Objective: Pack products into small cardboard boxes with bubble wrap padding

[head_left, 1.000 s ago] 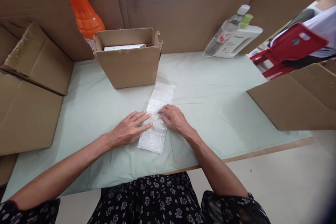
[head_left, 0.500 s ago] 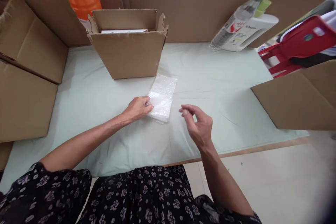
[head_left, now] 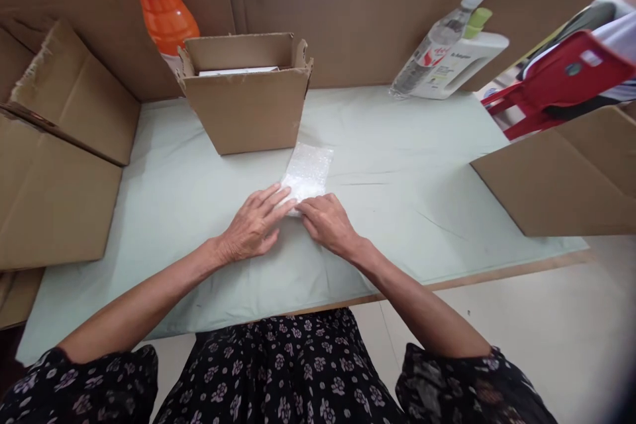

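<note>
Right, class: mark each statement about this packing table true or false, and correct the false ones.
1. Both hands, left hand and right hand, rest on the bubble wrap. True.
2. The open cardboard box stands to the right of the white jug. False: it stands to the left.
3. An orange bottle stands behind the box. True.
4. The bubble wrap lies inside the box. False: it lies on the table, in front of the box.

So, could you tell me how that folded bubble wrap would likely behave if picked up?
The bubble wrap is thin air-pocket film, so probably very light and floppy. Both hands, left hand and right hand, press its near edge, which suggests it may spring open if released.
</note>
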Motion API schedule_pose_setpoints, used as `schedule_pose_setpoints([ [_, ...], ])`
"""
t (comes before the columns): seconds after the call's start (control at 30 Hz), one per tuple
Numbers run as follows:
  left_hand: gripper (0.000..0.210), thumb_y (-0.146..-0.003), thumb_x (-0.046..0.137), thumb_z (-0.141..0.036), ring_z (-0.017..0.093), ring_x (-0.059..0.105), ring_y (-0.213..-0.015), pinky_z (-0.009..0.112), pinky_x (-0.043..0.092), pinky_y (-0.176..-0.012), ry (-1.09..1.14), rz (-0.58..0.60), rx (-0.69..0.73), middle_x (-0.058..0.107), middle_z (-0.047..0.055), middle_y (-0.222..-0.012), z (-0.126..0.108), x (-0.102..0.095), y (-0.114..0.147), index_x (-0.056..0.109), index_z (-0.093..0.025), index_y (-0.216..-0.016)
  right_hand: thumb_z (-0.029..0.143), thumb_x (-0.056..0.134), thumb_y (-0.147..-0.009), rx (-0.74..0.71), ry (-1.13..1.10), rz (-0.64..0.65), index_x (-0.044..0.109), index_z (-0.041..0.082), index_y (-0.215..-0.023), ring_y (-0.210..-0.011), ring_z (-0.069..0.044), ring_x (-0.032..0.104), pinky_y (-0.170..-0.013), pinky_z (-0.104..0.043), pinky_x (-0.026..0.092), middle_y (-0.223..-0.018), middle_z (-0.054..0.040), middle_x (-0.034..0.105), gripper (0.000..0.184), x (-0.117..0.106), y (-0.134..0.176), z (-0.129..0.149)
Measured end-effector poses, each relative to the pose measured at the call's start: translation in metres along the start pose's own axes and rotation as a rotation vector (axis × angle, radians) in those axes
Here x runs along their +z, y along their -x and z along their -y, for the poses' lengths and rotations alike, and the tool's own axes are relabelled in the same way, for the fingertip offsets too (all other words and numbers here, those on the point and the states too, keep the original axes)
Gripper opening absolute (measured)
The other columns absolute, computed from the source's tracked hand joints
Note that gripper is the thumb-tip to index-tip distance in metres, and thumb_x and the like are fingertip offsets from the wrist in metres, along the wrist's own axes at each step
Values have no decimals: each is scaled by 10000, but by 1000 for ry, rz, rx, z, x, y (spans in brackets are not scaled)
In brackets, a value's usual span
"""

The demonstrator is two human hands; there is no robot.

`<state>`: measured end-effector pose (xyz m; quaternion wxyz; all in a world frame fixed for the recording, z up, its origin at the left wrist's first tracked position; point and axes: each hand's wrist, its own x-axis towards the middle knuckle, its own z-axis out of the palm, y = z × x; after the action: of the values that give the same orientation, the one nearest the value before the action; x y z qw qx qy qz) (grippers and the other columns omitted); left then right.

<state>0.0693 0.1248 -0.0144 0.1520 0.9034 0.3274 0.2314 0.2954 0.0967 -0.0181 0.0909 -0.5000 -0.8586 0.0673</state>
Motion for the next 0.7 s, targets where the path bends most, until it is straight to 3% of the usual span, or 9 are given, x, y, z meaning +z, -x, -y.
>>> schedule_pose_setpoints([
  [0.07, 677, -837, 570, -131, 346, 357, -1500, 518, 322, -1175, -17, 57, 103, 498, 157, -1545, -4, 1, 7, 442, -192, -1499, 107, 472, -918, 12, -127, 8, 729, 166, -1085, -890, -244, 626, -840, -388, 385, -995, -103, 746, 312, -10, 3, -2],
  [0.17, 605, -859, 533, -94, 317, 519, -1377, 498, 383, -1117, 26, 69, 136, 650, 147, -1375, -8, 6, 9, 493, -176, -1457, 129, 506, -877, 47, -330, 18, 742, 211, -1107, -896, -236, 671, -877, -389, 433, -999, -62, 772, 340, -21, 16, 0],
  [0.27, 510, -865, 518, -100, 254, 673, -1095, 450, 467, -1011, 146, 79, 48, 741, 108, -1179, -11, 10, 8, 575, -180, -1366, 196, 533, -904, 84, -465, 29, 747, 244, -1131, -950, -237, 698, -912, -395, 487, -1055, -43, 783, 315, -24, 30, 1],
  [0.4, 510, -862, 537, -182, 223, 670, -970, 389, 515, -901, 296, 131, -167, 710, 112, -1263, -13, 9, 0, 580, -184, -1370, 393, 611, -938, 138, -533, -2, 649, 235, -1328, -1122, -262, 683, -966, -428, 523, -1289, -89, 716, 422, -15, 43, -8],
  [0.47, 521, -864, 545, -229, 189, 649, -838, 341, 520, -805, 353, 170, -298, 723, 91, -1192, -13, 6, -9, 575, -190, -1383, 407, 599, -952, 186, -514, -101, 606, 235, -1369, -1127, -259, 684, -957, -429, 537, -1291, -102, 709, 451, -9, 46, -12],
  [0.6, 549, -879, 545, -296, 156, 557, -665, 289, 470, -678, 397, 205, -487, 668, 0, -819, -11, 2, -29, 549, -195, -1419, 303, 591, -965, 207, -256, -480, 629, 212, -1272, -1172, -279, 650, -950, -438, 512, -1269, -136, 692, 322, -8, 52, -6],
  [0.63, 559, -884, 541, -303, 157, 546, -658, 286, 462, -669, 400, 206, -513, 635, -13, -771, -10, 2, -34, 537, -193, -1431, 271, 602, -959, 173, -177, -538, 639, 209, -1232, -1175, -283, 641, -953, -442, 496, -1264, -137, 690, 283, -8, 53, -2],
  [0.7, 576, -890, 534, -308, 161, 541, -659, 287, 463, -668, 400, 202, -548, 598, -24, -739, -7, 5, -41, 513, -188, -1453, 220, 609, -951, 79, -67, -537, 646, 207, -1188, -1157, -279, 637, -952, -435, 470, -1250, -129, 697, 240, -9, 52, 3],
])
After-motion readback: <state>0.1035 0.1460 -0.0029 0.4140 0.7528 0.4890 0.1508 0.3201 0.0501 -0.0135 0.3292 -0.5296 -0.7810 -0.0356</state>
